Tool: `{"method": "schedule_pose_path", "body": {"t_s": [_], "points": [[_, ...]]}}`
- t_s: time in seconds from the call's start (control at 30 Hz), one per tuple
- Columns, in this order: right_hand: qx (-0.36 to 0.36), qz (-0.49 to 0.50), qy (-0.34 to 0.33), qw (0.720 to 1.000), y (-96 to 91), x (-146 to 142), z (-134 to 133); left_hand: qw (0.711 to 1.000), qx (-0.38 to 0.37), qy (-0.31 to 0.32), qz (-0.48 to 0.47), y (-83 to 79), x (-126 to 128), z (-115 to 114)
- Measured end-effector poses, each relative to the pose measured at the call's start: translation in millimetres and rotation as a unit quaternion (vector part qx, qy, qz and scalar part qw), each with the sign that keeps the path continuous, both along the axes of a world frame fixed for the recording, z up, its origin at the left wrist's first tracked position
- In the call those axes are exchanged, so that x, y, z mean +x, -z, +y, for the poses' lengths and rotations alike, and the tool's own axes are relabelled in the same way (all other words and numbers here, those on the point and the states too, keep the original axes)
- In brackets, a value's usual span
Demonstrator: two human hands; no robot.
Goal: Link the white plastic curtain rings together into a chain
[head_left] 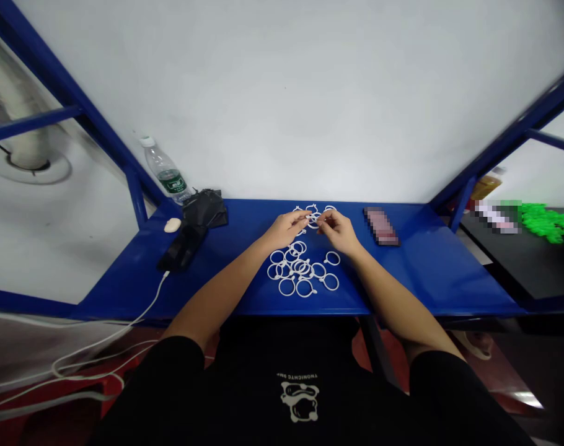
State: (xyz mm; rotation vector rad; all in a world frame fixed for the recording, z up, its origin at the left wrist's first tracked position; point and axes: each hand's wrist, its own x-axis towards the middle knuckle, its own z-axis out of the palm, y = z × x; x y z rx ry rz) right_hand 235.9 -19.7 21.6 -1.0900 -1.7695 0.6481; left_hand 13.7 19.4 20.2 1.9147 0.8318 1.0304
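Observation:
My left hand [286, 229] and my right hand [338, 230] are close together over the back of the blue table. Between their fingertips is a thin white plastic ring [314, 224] with a small tab. The left thumb and fingers pinch it near the tab, and the right fingers close on its other side; part of the grip is too small to see clearly. More white rings lie behind the hands, partly hidden by them. In front of my wrists spreads a loose, overlapping group of several white rings [305, 288], each with a small tab.
At the left are a plastic bottle [170, 179], a crumpled black bag [207, 207], a black phone-like device [182, 248] with a white cable, and a small white case [172, 225]. A blurred phone-shaped object [381, 227] lies right. Blue frame bars flank the table [431, 272]; a white wall backs it.

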Motion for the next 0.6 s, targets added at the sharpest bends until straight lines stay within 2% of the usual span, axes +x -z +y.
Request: {"method": "schedule_pose_path", "body": {"t_s": [0.1, 0.17, 0.23, 0.3, 0.37, 0.43, 0.53, 0.6], "points": [[-0.027, 0.027, -0.027, 0.999, -1.3, -2.2, -2.2, 0.996, -0.04, -0.003, -0.076, 2.0, 0.6, -11.8], [-0.017, -0.033, -0.037, 0.999, -8.3, 3.9, -3.5, 0.99, -0.078, -0.014, -0.117, 6.1, 1.0, -14.5], [-0.005, -0.141, -0.045, 0.989, -19.3, 14.9, -5.7, 0.979, -0.117, -0.039, -0.16, 11.5, 0.3, -13.6], [-0.031, -0.23, -0.064, 0.971, -30.4, 26.4, -8.9, 0.96, -0.169, -0.08, -0.207, 16.6, -1.8, -10.3], [-0.099, -0.298, -0.1, 0.944, -37.7, 33.2, -12.8, 0.932, -0.227, -0.124, -0.252, 20.4, -4.8, -5.3], [-0.174, -0.365, -0.125, 0.906, -40.2, 33.0, -16.4, 0.902, -0.273, -0.161, -0.293, 22.7, -7.6, 0.2], [-0.227, -0.435, -0.138, 0.861, -38.1, 24.2, -20.2, 0.878, -0.293, -0.185, -0.331, 24.6, -10.5, 6.9], [-0.225, -0.45, -0.137, 0.853, -35.6, 18.7, -20.9, 0.88, -0.278, -0.193, -0.333, 25.6, -11.5, 9.0]]}}
